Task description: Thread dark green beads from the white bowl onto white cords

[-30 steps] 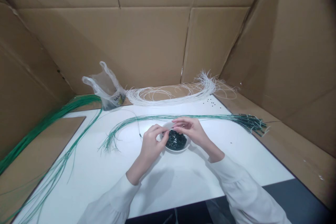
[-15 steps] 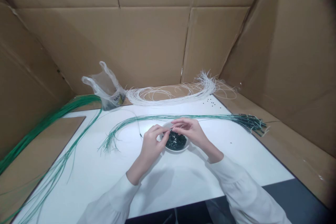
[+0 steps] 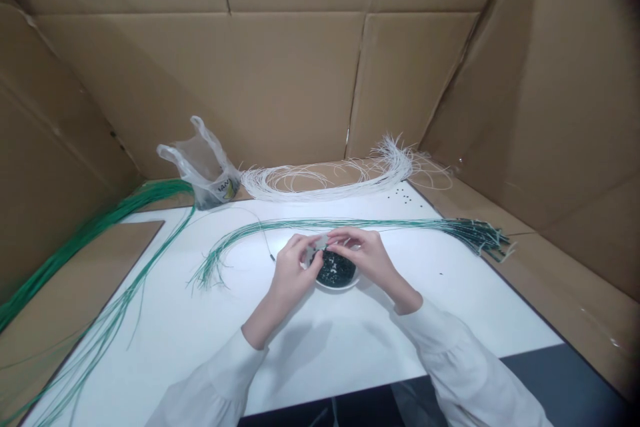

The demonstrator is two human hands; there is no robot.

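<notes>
A white bowl filled with small dark beads stands on the white table. Over its left rim is my left hand, thumb and fingers pinched on something too small to make out. My right hand meets it above the far side of the bowl, its fingertips also pinched on something tiny. A thin strand with a dark tip arcs over the table to the left of my left hand. Behind both hands lies a bundle of green strands with dark ends at the right.
At the back are a plastic bag and a coil of white strands. More green strands run down the left side. Small dark beads lie scattered at the back right. Cardboard walls surround the table.
The fingers of both hands have shifted slightly, with a wider gap between the upper fingers of my left hand. The strand's dark tip sits slightly nearer my left hand.
</notes>
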